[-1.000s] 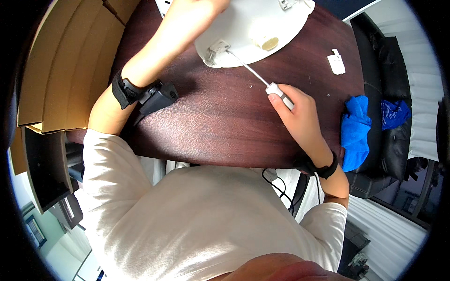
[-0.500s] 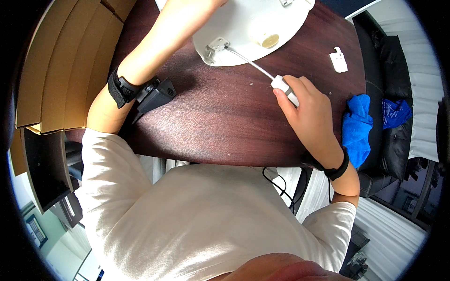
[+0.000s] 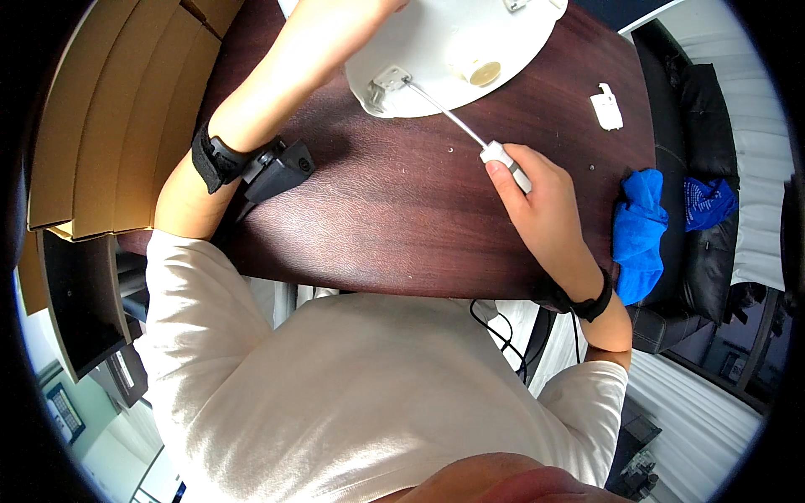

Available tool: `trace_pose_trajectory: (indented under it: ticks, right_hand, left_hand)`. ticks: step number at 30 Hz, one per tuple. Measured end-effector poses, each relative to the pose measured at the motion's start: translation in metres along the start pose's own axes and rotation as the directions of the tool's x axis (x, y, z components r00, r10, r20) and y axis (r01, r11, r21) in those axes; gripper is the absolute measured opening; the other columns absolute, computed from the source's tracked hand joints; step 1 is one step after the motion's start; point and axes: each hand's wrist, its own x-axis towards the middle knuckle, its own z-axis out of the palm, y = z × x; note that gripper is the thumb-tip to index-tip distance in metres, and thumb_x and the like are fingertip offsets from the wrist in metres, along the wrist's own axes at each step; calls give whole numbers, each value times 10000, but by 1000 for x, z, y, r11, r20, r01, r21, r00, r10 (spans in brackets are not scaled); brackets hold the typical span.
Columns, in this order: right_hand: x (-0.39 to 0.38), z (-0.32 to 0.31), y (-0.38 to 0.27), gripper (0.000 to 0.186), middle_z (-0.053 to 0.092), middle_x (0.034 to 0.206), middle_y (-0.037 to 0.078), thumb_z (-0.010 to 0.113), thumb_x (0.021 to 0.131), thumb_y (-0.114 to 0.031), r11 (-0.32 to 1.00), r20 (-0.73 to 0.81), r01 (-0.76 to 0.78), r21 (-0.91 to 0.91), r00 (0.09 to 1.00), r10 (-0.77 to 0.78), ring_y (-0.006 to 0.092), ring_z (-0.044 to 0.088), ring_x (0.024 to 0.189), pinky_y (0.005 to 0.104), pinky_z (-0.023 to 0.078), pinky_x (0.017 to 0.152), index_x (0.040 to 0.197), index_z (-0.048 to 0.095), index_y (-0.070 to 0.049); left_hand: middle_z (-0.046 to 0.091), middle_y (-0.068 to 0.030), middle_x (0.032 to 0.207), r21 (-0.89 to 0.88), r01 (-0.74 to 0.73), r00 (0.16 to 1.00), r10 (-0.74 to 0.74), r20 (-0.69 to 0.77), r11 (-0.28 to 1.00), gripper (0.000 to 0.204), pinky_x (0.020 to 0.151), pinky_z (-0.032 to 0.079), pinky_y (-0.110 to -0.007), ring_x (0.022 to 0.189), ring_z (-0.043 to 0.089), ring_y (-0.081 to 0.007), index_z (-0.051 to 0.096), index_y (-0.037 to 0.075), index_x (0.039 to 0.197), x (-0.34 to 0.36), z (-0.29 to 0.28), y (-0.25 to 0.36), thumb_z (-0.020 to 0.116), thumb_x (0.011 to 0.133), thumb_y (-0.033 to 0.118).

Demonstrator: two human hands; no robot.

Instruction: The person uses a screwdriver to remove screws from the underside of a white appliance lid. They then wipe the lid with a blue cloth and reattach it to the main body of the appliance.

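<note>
The left hand (image 3: 391, 6), mostly beyond the far edge of view, has a grip I cannot tell. A white shell (image 3: 436, 52) sits far on the dark surface (image 3: 377, 218); a screwdriver (image 3: 493, 152), held in the right hand (image 3: 543, 197), has its tip at the shell's near-left fitting (image 3: 390, 79). Farther right lie a white part (image 3: 605, 110) and a blue cloth (image 3: 640, 236).

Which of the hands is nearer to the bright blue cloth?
Right. The right hand, gripping the screwdriver, is left of the bright blue cloth; the left hand is much farther away, at the picture's top edge.
</note>
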Motion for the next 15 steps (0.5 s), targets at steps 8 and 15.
trace_pose_trajectory:
  ticks: [8,15]
  right_hand:
    - [11,-20,-15,270,579,798,66,711,846,-287,895,-68,157,-418,977,-204,221,633,612,319,481,508,1009,635,-85]
    - [11,-6,5,246,643,811,108,700,865,-260,981,-104,131,-146,984,-147,279,655,661,341,506,568,975,653,-46]
  left_hand:
    - [642,-133,1059,-138,-23,999,26,24,990,373,816,501,-302,934,604,-178,567,-85,1209,-1,1,-7,481,866,34]
    - [632,-92,944,-85,99,995,-101,-18,991,289,723,481,-277,840,585,-148,615,-65,1077,-2,-1,-2,499,831,33]
